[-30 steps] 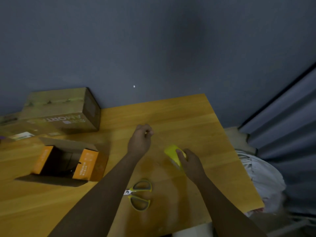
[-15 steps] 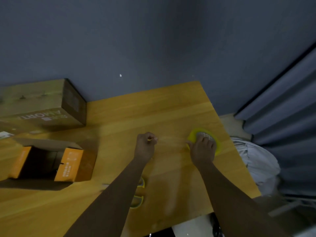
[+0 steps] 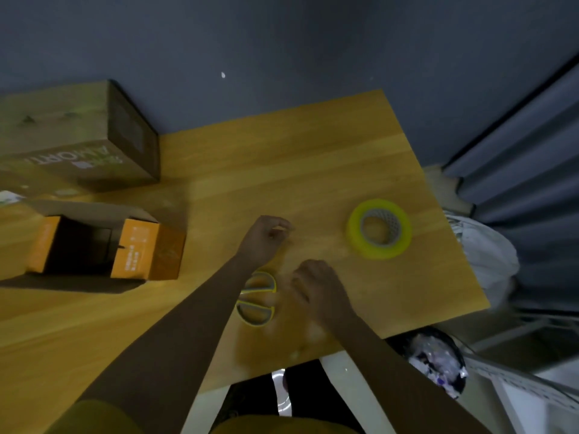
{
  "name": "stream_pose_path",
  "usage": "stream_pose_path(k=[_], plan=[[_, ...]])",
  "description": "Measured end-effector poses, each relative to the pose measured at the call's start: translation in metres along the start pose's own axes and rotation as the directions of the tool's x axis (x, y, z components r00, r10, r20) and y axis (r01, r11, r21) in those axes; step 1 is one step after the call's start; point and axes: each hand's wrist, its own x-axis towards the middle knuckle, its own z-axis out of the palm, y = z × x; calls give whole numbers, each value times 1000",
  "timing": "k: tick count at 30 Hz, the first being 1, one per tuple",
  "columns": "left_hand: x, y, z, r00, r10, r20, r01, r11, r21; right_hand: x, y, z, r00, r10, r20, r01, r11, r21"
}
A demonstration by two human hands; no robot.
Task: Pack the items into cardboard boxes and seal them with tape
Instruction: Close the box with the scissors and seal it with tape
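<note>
A yellow tape roll (image 3: 379, 255) lies flat near the right edge of the wooden table (image 3: 282, 158). My left hand (image 3: 266, 239) hovers left of it with thumb and forefinger pinched together, seemingly on the end of a clear tape strip that barely shows. Below it, my right hand (image 3: 316, 286) holds nothing, its fingers loosely curled just right of the yellow-handled scissors (image 3: 257, 303). My left forearm hides the blades. A small orange box (image 3: 147, 252) lies on its side at the left, its open flaps towards me.
A larger closed brown cardboard box (image 3: 78, 136) stands at the back left against the grey wall. Off the table's right edge sit a white bag (image 3: 482, 252) and a bin of waste (image 3: 438, 361). A grey curtain (image 3: 532, 151) hangs at the right.
My right hand set the tape roll down flat near the right edge, let go and drew back beside the scissors. My left hand kept its pinch and stayed roughly in place.
</note>
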Motion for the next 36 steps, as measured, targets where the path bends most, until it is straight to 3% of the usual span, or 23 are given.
stream_pose_path(k=[2,4,8,11,17,23,27,32,36], plan=[[-3,-4,-3,999,18,26,-19,1000,11,11,-20,16,964,-29,265,42,998,-42],[-4,-10,-6,996,56,68,-58,998,26,18,-31,29,933,-26,360,107,973,-206],[-4,-19,-10,984,76,162,-83,996,37,21,-49,32,958,-34,284,161,884,-439],[-1,-24,-13,967,107,232,-123,991,58,18,-47,33,969,-97,226,197,856,-478],[8,-24,-19,935,121,333,-154,985,74,6,-32,27,987,1,158,78,867,-492],[10,-22,-11,973,43,227,-46,999,9,-1,-8,-5,899,154,409,32,911,-412],[8,-17,-6,982,-9,191,5,1000,21,-16,12,-56,909,178,376,26,878,-478],[8,-6,4,988,-115,99,124,988,-88,-6,12,-119,894,396,210,-197,769,-609],[11,-6,10,980,-194,42,198,962,-188,20,8,-152,916,368,161,-180,735,-653]])
